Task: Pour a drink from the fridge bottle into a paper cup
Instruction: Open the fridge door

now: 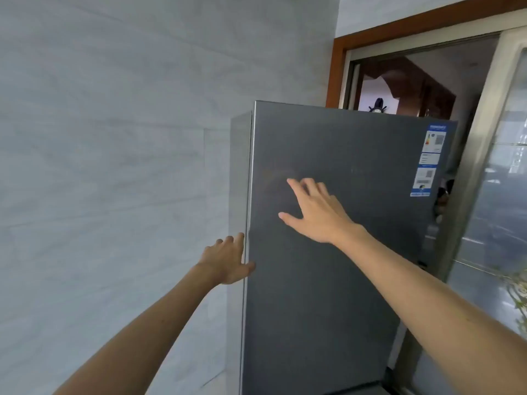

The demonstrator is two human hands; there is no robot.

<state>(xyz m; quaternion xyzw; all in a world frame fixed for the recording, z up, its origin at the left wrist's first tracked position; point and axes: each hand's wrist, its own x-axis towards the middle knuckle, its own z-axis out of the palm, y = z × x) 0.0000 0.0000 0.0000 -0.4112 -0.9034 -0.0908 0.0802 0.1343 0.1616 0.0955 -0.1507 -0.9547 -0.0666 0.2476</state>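
A tall grey fridge (342, 280) fills the middle of the head view, its upper door closed. My left hand (226, 259) is at the door's left edge, fingers curled around the edge and thumb on the front face. My right hand (315, 209) rests flat on the door front with fingers spread, holding nothing. No bottle and no paper cup are in view.
A pale tiled wall (114, 166) stands close on the left of the fridge. Energy label stickers (430, 161) sit at the door's upper right. Behind the fridge on the right are a wooden-framed doorway (399, 69) and a glass sliding panel (502, 195).
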